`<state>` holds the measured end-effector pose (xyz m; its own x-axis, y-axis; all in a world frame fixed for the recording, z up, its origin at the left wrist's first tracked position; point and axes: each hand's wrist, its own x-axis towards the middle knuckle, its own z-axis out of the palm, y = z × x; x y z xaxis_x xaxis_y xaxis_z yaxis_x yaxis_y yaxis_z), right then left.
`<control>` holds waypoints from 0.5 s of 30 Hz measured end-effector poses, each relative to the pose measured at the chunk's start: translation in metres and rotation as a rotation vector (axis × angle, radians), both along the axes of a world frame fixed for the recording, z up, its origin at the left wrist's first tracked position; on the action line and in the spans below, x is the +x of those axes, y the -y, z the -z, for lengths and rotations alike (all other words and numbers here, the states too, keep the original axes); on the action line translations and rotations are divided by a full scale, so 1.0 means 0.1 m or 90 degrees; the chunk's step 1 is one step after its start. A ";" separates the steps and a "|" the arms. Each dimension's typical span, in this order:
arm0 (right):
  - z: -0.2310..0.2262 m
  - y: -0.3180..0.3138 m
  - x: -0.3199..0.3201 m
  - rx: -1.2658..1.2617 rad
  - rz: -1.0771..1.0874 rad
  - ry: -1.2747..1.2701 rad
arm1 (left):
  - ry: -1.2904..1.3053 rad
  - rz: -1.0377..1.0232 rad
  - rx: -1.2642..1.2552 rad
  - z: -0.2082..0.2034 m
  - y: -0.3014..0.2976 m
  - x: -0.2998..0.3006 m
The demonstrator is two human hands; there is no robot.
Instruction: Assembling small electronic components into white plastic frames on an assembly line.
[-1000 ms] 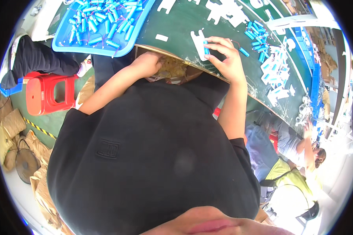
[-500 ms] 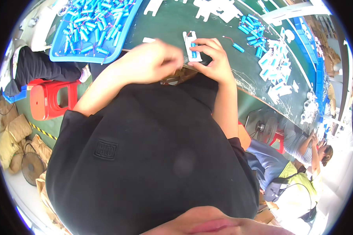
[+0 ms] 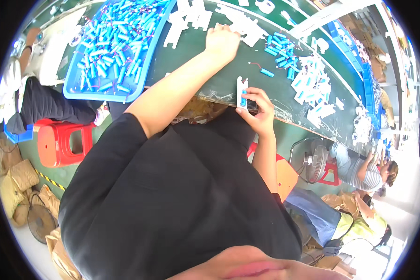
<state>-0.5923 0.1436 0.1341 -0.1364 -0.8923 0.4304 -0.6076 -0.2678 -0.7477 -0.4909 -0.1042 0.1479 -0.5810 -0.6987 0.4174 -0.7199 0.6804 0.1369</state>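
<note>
My right hand (image 3: 260, 112) pinches a narrow white plastic holder (image 3: 240, 87) at the table's near edge, thumb below and fingers above. A blue cylindrical battery (image 3: 243, 99) lies in the holder, partly covered by my fingers. Farther away, my left hand (image 3: 223, 43) reaches across the table to flat white plastic pieces (image 3: 247, 29). Its fingers are curled, and the tips are hidden, so what they hold cannot be seen. A single blue battery with a thin red lead (image 3: 267, 73) lies beyond my right hand, short of a small heap of blue batteries (image 3: 281, 50).
A blue tray (image 3: 130, 95) full of wired blue batteries stands on the left. White holders with batteries (image 3: 312, 81) are piled on the right of the green table (image 3: 210, 74). A red stool (image 3: 51, 147), a fan (image 3: 316, 161) and other people are around.
My left hand has moved away from beside the holder, forward to the white pieces. My right hand still grips the holder, now turned more edge-on. The view has shifted.
</note>
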 end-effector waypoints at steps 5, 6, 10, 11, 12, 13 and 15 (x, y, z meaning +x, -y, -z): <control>-0.12 -0.07 -0.26 -0.004 0.005 0.025 | 0.029 0.023 0.031 -0.16 -0.31 0.37; -0.19 -0.09 -0.36 -0.014 0.068 0.016 | 0.015 0.057 0.023 -0.17 -0.39 0.52; -0.33 -0.21 -1.06 -0.021 0.331 -0.091 | -0.074 0.246 0.082 -0.17 -0.54 1.05; -0.45 -0.18 -1.22 -0.041 0.368 -0.177 | -0.048 0.285 0.066 -0.16 -0.56 1.17; -0.48 -0.17 -1.44 -0.054 0.415 -0.218 | -0.026 0.328 0.049 -0.12 -0.56 1.24; -0.50 -0.10 -1.53 -0.061 0.494 -0.327 | -0.034 0.332 0.031 -0.07 -0.57 1.27; -0.58 0.08 -1.43 -0.067 0.636 -0.487 | -0.094 0.325 0.018 -0.07 -0.62 1.29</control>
